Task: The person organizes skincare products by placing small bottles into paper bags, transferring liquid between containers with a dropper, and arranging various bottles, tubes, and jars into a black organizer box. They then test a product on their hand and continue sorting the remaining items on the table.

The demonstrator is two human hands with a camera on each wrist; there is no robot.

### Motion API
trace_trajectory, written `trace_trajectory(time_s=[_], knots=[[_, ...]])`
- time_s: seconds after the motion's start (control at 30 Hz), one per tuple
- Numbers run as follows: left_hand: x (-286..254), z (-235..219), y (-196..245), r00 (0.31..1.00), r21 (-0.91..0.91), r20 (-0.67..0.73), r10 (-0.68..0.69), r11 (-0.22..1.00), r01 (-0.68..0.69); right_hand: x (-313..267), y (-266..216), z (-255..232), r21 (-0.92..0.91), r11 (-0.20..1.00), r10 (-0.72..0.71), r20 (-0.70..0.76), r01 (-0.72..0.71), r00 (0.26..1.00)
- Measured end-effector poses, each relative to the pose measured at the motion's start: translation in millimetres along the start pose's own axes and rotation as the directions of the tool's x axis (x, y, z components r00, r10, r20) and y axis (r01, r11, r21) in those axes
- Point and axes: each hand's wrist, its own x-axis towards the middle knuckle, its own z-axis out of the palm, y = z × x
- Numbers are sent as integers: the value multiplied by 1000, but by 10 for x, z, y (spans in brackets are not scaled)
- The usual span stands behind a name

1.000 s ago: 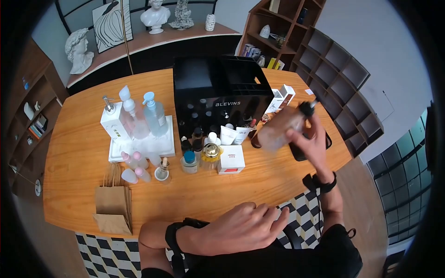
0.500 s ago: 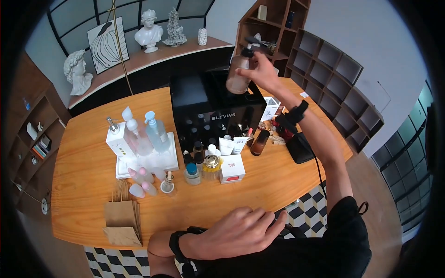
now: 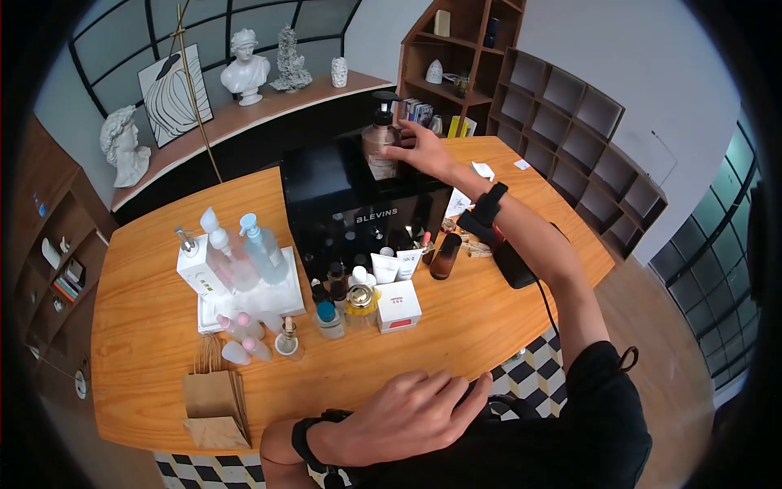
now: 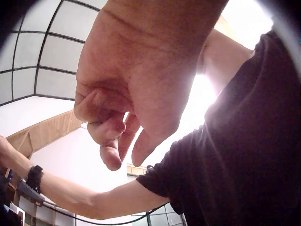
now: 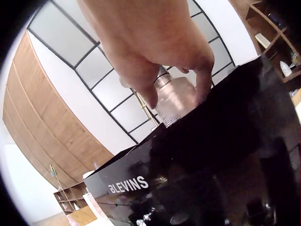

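My right hand point(image 3: 423, 153) has its thumb and fingers on either side of a pinkish pump bottle point(image 3: 381, 151) with a black pump head. The bottle is upright at the top of the glossy black BLEVINS box point(image 3: 326, 220); its base is partly hidden. From the right wrist view, thumb and fingers of the hand point(image 5: 155, 47) flank the clear pink bottle point(image 5: 176, 96) above the box's edge. Holding nothing, my left hand point(image 3: 403, 420) hangs loosely curled in front of the table's near edge; the left wrist view shows the same hand point(image 4: 136, 75).
On the left, a white tray point(image 3: 289, 306) holds pump bottles. Small pink bottles point(image 3: 244, 330) and paper bags point(image 3: 213, 399) are nearer. Several cosmetics and a white box point(image 3: 399, 307) stand before the black box. A black pouch point(image 3: 513, 262) lies at right.
My right hand has carried the pump bottle from the table's right side leftward, over and down to the black box's top. The left hand stays nearly still; the head view has shifted.
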Motion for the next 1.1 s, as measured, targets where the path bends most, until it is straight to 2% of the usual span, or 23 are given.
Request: trace_trajectory(time_s=[0.03, 0.1, 0.17, 0.23, 0.27, 0.33, 0.37, 0.43, 0.5, 0.57, 0.63, 0.67, 0.7, 0.77, 0.8, 0.83, 0.9, 0.97, 1.0, 1.1], knots=[[2, -2, -5, 1000, -8, 10, 10, 1000, -10, -101, -34, -75, 0, 1000, 7, -5, -7, 1000], [19, -19, -14, 1000, -6, 9, 4, 1000, -4, -327, -73, -265, -88, 982, -175, -109, 166, 979], [46, -44, -20, 1000, -7, 4, -1, 1000, 2, -715, -325, -493, -61, 980, -198, -127, 192, 972], [61, -63, -22, 1000, 10, 8, -18, 1000, 18, -1049, -402, -704, -216, 973, -103, -92, 81, 990], [65, -51, -33, 1000, 3, 10, -12, 1000, 12, -1197, -369, -758, -220, 973, -96, -97, 73, 991], [67, -24, -50, 1000, 15, -7, 11, 1000, -11, -1475, -318, -837, -377, 923, 87, 19, -74, 996], [67, -13, -55, 1000, 14, -6, 15, 1000, -15, -1599, -213, -822, -394, 919, -16, 42, 32, 999], [64, 6, -56, 1000, -5, 3, -6, 1000, 6, -1829, -105, -737, -469, 882, 9, 99, 39, 995], [76, 20, -53, 1000, -11, 12, -14, 1000, 14, -1999, 151, -592, -511, 849, -82, 128, 137, 988], [85, 33, -40, 999, -12, 21, -26, 1000, 26, -2065, 260, -490, -496, 854, -112, 121, 158, 986], [94, 41, -20, 998, -25, 29, -51, 998, 52, -2061, 305, -432, -376, 924, 133, 159, -65, 978], [97, 37, -19, 998, -15, 33, -55, 998, 56, -2057, 295, -453, -358, 930, 148, 166, -81, 975], [96, 34, -20, 998, -24, 43, -54, 998, 55, -2045, 273, -486, -349, 934, 138, 170, -71, 976], [74, 27, -26, 997, -26, 48, -61, 998, 63, -2000, 139, -604, -340, 940, 23, 154, 31, 988], [64, 34, -28, 997, -20, 56, -57, 998, 58, -1962, 79, -664, -264, 963, -18, 125, 51, 992], [61, 40, -30, 997, -16, 62, -51, 998, 52, -1913, -125, -754, -237, 969, 98, 113, -69, 989], [65, 40, -43, 998, -13, 52, -48, 999, 48, -1803, -309, -915, -104, 993, 63, 21, -61, 998], [67, 48, -53, 998, -14, 49, -39, 999, 40, -1604, -417, -986, 78, 997, -14, -114, 23, 993], [65, 52, -56, 998, -18, 47, -39, 999, 40, -1509, -557, -1068, 84, 996, 12, -146, 1, 989], [45, 67, -57, 998, -26, 47, -45, 999, 46, -1083, -672, -1112, 34, 957, -265, -304, 289, 915]])
